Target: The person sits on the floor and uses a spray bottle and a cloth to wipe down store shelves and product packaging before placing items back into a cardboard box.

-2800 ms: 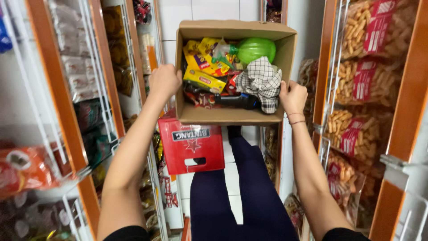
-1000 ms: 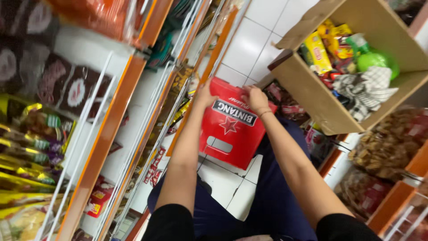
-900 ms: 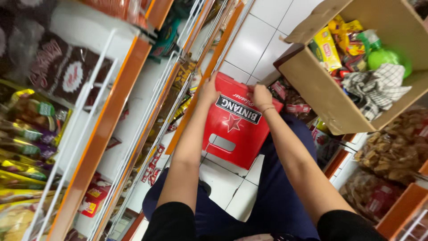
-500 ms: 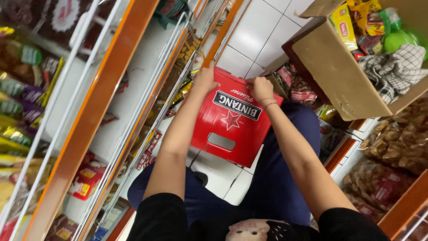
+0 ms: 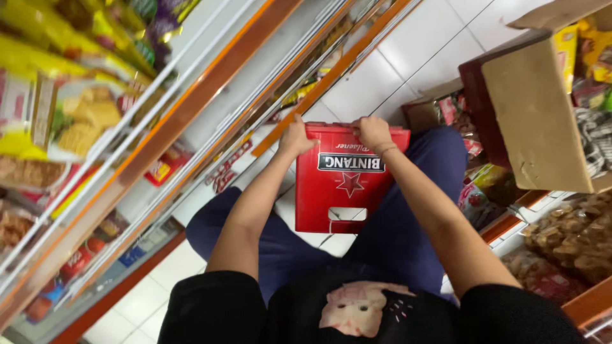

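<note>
The aisle is looking tight. The red crate point(image 5: 344, 181) is filling the gap between the person's knees, with both hands gripping its far edge. Wire shelves point(image 5: 127, 159) are crowding in close on the left. A cardboard box point(image 5: 542, 121) is blocking the right. Bare white floor tiles point(image 5: 408, 64) are leaving some open room beyond the crate.

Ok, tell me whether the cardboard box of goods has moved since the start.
Yes. The cardboard box was held up in both hands; now it rests at the right, by the snack shelf, while the left hand and right hand grip the red crate.
</note>
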